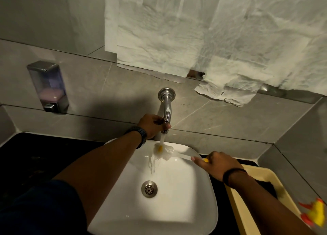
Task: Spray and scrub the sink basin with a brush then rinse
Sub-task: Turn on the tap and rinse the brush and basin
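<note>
Left grip (151, 125) closes around the tap (166, 114); right grip (218, 164) clasps the brush (163, 150) under running water over the sink (203, 190).

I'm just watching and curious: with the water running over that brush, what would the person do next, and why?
Probably turn the brush under the stream, since the right hand holds its head below the running tap, the left hand grips that tap, and the white sink basin looks mostly rinsed.

A dark worktop (35, 156) below a grey tiled wall carries a white sink basin (177, 208), with a cream tray (247, 215) just beside it
</note>
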`<state>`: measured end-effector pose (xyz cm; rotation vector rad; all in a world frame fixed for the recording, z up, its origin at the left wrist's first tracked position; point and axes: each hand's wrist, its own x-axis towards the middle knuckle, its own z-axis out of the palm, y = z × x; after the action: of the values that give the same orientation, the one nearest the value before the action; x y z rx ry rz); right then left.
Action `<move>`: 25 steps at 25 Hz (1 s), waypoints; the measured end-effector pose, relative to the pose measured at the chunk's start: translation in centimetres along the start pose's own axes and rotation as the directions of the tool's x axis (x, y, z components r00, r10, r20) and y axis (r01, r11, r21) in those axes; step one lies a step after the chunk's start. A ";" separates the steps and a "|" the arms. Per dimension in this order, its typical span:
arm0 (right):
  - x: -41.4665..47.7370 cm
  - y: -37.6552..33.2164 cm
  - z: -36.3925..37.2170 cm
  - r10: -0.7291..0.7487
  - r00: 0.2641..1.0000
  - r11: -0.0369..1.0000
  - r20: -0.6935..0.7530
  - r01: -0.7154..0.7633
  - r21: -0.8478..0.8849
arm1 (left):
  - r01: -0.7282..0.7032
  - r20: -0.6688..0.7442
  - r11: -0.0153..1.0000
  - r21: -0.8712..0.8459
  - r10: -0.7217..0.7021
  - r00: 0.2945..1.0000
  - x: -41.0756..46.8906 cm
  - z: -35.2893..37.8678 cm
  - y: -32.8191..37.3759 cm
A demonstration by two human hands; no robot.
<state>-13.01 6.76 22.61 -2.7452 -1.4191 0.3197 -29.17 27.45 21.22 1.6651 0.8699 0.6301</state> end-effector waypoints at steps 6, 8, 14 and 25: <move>-1.1 0.1 -0.2 0.178 0.868 0.799 0.463 -0.402 0.447 | 0.022 -0.069 0.999 0.040 -0.020 0.997 -0.2 0.5 0.4; -1.3 0.0 -0.1 0.162 0.868 0.796 0.469 -0.396 0.459 | 0.028 -0.076 0.998 0.054 -0.024 0.997 -0.3 0.5 0.6; -1.0 -0.5 0.7 -0.012 0.997 0.999 -0.081 0.015 0.038 | 0.049 -0.091 0.998 0.046 -0.045 0.995 -0.5 0.6 0.5; -0.3 -1.0 1.7 0.144 0.954 0.841 0.264 -0.259 0.475 | 0.023 -0.082 0.999 0.040 -0.020 0.996 -0.6 0.5 0.6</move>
<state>-14.29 7.00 21.15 -2.4622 -0.8921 0.8899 -28.97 26.56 21.68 1.6738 0.9636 0.6731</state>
